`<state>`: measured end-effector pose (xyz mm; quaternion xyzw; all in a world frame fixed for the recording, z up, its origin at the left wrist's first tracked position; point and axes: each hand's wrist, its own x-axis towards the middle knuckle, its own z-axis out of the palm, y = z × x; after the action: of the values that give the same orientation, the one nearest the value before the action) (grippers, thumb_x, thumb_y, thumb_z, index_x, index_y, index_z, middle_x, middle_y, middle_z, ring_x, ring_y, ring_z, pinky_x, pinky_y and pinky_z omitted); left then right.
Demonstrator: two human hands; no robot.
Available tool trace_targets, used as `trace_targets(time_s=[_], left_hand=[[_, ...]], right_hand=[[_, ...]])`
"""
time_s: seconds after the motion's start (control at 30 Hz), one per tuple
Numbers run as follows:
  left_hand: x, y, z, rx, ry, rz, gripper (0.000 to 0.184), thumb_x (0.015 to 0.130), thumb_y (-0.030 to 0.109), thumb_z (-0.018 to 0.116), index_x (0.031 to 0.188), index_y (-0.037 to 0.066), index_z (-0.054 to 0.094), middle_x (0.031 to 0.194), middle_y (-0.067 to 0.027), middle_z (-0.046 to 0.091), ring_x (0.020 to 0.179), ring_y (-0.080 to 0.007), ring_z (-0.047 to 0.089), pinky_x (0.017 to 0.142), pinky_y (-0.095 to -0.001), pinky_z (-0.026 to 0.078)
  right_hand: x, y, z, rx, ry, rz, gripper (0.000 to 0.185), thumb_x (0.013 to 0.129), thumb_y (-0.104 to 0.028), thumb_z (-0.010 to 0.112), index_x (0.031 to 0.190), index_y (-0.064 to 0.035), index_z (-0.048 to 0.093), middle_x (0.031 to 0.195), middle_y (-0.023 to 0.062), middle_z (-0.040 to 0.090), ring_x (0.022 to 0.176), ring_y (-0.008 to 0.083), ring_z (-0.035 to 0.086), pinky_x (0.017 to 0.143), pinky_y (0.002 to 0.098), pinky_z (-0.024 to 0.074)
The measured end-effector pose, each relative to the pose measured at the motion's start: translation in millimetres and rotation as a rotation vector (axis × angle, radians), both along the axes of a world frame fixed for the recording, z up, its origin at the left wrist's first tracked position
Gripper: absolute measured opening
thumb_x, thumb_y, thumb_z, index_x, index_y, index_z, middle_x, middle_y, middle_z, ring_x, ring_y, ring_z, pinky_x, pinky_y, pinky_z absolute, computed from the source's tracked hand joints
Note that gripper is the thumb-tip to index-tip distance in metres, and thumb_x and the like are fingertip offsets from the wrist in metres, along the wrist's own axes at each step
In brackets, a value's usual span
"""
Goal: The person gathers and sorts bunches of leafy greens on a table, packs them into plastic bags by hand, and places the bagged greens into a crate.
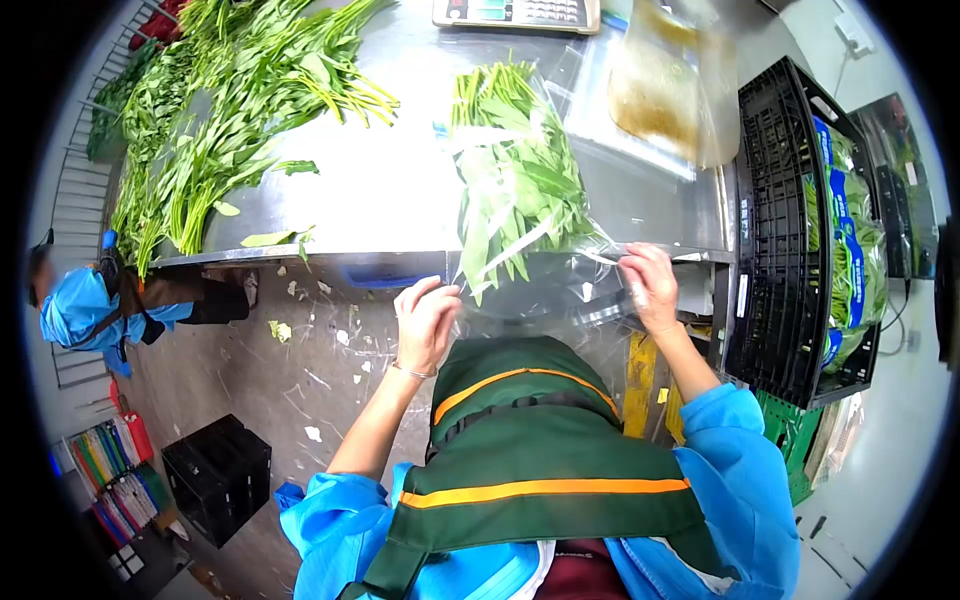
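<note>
A clear plastic bag (520, 190) of leafy green stems lies at the front edge of the steel table, its cut stem ends pointing away from me. My left hand (428, 322) pinches the left corner of the bag's open end, and my right hand (651, 287) pinches the right corner. Between them the empty part of the bag spreads out past the table edge. Loose leafy greens (240, 110) are heaped on the table to the left of the bag.
At the back stands a scale (518, 12). Plastic bags (665, 90) lie at the right rear. A black crate (790, 230) at the right holds bagged greens (850, 240). Another person (85, 305) is at the far left. A black crate (217, 480) sits on the floor.
</note>
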<state>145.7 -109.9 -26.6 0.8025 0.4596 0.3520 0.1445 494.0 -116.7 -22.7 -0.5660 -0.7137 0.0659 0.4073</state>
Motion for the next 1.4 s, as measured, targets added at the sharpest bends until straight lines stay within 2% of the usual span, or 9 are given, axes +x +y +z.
trace_targets(time_s=[0.2, 0.43, 0.57, 0.8, 0.97, 1.07, 1.17, 1.23, 1.4], left_hand=[[10, 47, 107, -0.320, -0.497, 0.322, 0.016, 0.094, 0.009, 0.042, 0.093, -0.001, 0.055, 0.090, -0.0096, 0.063, 0.086, -0.0137, 0.058, 0.081, -0.0254, 0.043], [37, 152, 307, 0.303, -1.039, -0.144, 0.024, 0.094, 0.025, 0.048, 0.088, 0.002, 0.053, 0.075, -0.0058, 0.061, 0.064, -0.0095, 0.055, 0.063, -0.0220, 0.046], [42, 207, 289, -0.207, -0.978, -0.095, 0.027, 0.088, 0.033, 0.056, 0.088, 0.006, 0.057, 0.072, -0.0028, 0.059, 0.059, -0.0074, 0.053, 0.058, -0.0232, 0.049], [65, 173, 334, 0.245, -1.010, -0.203, 0.022, 0.096, 0.023, 0.042, 0.087, 0.002, 0.044, 0.059, -0.0039, 0.054, 0.053, -0.0081, 0.055, 0.043, -0.0196, 0.044], [41, 109, 194, -0.241, -0.741, 0.157, 0.024, 0.096, 0.025, 0.038, 0.089, 0.003, 0.045, 0.055, -0.0083, 0.049, 0.043, -0.0141, 0.048, 0.042, -0.0291, 0.041], [25, 71, 40, -0.653, -0.260, 0.336, 0.031, 0.093, 0.029, 0.043, 0.088, -0.001, 0.050, 0.055, -0.0182, 0.054, 0.045, -0.0245, 0.059, 0.045, -0.0368, 0.047], [19, 51, -18, -1.001, -0.314, 0.332, 0.038, 0.087, 0.035, 0.050, 0.084, -0.003, 0.055, 0.064, -0.0196, 0.060, 0.054, -0.0318, 0.061, 0.057, -0.0386, 0.050], [3, 51, -26, -0.649, -0.140, 0.393, 0.036, 0.081, 0.034, 0.056, 0.087, -0.001, 0.057, 0.081, -0.0220, 0.062, 0.075, -0.0384, 0.061, 0.068, -0.0446, 0.048], [-39, 23, -5, 0.099, 0.340, 0.141, 0.065, 0.069, 0.011, 0.066, 0.128, 0.010, 0.039, 0.127, -0.0153, 0.039, 0.115, -0.0340, 0.038, 0.096, -0.0473, 0.028]], right_hand=[[-6, 52, 106, -0.183, 0.539, -0.018, 0.011, 0.088, -0.010, 0.054, 0.094, -0.0027, 0.060, 0.099, 0.0069, 0.062, 0.093, 0.0157, 0.056, 0.083, 0.0279, 0.0444], [4, 110, 309, 0.301, 0.704, 0.342, 0.022, 0.092, -0.013, 0.046, 0.105, 0.0023, 0.054, 0.095, 0.0119, 0.062, 0.096, 0.0192, 0.057, 0.086, 0.0310, 0.0442], [9, 152, 316, -0.037, 0.685, 0.079, 0.022, 0.090, -0.022, 0.052, 0.099, -0.0020, 0.056, 0.086, 0.0065, 0.061, 0.078, 0.0134, 0.057, 0.072, 0.0267, 0.0457], [-23, 118, 341, 0.310, 0.796, 0.057, 0.021, 0.094, -0.022, 0.044, 0.099, -0.0026, 0.049, 0.082, 0.0054, 0.056, 0.069, 0.0143, 0.058, 0.064, 0.0275, 0.0509], [-37, 61, 188, -0.039, 0.797, -0.245, 0.019, 0.097, -0.025, 0.037, 0.086, -0.0095, 0.041, 0.058, -0.0020, 0.038, 0.041, 0.0068, 0.035, 0.036, 0.0223, 0.0321], [-21, 31, -15, -0.410, 0.445, -0.472, 0.031, 0.093, -0.029, 0.045, 0.080, -0.0010, 0.047, 0.058, 0.0092, 0.049, 0.055, 0.0201, 0.053, 0.052, 0.0354, 0.0419], [-22, -3, -79, -0.572, 0.196, -0.392, 0.024, 0.087, -0.024, 0.053, 0.081, -0.0006, 0.052, 0.065, 0.0166, 0.055, 0.061, 0.0266, 0.056, 0.059, 0.0367, 0.0442], [-13, -18, -72, -0.543, 0.252, -0.265, 0.011, 0.081, -0.010, 0.059, 0.088, -0.0034, 0.055, 0.071, 0.0158, 0.056, 0.067, 0.0277, 0.057, 0.063, 0.0365, 0.0446], [-23, -52, -11, -0.239, -0.231, -0.249, 0.067, 0.065, -0.009, 0.073, 0.125, -0.0076, 0.044, 0.122, 0.0165, 0.040, 0.110, 0.0347, 0.039, 0.094, 0.0407, 0.0347]])
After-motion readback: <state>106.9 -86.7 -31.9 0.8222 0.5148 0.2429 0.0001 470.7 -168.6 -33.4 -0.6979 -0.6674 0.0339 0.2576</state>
